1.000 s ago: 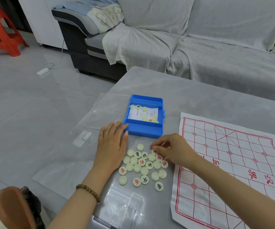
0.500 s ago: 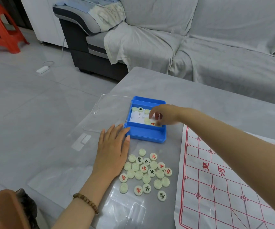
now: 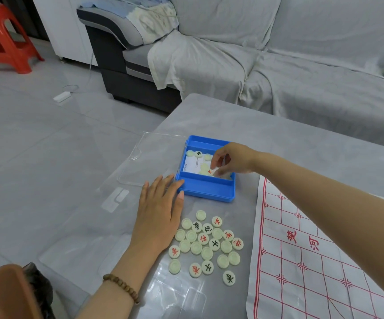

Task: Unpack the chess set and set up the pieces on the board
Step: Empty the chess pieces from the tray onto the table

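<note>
A blue plastic box point(image 3: 206, 188) stands open on the grey table, with several cream round chess pieces point(image 3: 203, 167) and a white paper slip inside. My right hand point(image 3: 229, 160) reaches into the box, its fingers curled and pinching pieces at the near right corner. My left hand point(image 3: 160, 211) lies flat on the table, fingertips touching the box's near left corner. A heap of several cream pieces point(image 3: 207, 242) with red or black characters lies just right of that hand. The white cloth board point(image 3: 306, 256) with red lines is spread at the right.
The box's clear lid point(image 3: 149, 155) lies flat on the table left of the box. A grey covered sofa point(image 3: 278, 65) runs along the far side. A red stool point(image 3: 4, 40) stands on the floor at far left. A brown object point(image 3: 9, 293) sits at the bottom left corner.
My right hand left the heap of pieces, moved up into the blue box and now pinches pieces there. My left hand stayed in place. The view shifted a little.
</note>
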`<state>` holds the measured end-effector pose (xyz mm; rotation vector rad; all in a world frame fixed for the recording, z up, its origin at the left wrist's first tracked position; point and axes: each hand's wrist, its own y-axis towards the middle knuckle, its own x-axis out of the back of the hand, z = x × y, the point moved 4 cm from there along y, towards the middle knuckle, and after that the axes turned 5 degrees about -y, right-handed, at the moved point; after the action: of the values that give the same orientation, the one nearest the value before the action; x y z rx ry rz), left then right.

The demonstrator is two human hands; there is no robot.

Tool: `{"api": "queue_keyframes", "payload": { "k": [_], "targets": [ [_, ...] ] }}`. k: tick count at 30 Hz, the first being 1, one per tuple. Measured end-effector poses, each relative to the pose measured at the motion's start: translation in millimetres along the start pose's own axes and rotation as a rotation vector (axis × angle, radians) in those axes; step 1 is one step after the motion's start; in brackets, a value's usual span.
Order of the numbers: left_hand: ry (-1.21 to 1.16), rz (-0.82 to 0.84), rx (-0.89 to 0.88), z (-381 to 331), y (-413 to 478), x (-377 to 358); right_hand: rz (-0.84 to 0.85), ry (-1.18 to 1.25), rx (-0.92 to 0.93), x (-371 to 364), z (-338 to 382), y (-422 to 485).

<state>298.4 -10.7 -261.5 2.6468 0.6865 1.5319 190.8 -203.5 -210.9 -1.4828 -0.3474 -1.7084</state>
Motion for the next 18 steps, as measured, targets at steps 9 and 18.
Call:
{"api": "queue_keyframes", "payload": {
  "k": [9,18],
  "targets": [
    [-0.004,-0.002,0.003,0,0,0,-0.129,0.019,0.102,-7,21,8],
    [0.000,-0.003,0.004,1,-1,-1,-0.270,0.039,0.093,-12,25,10]
  ]
}}
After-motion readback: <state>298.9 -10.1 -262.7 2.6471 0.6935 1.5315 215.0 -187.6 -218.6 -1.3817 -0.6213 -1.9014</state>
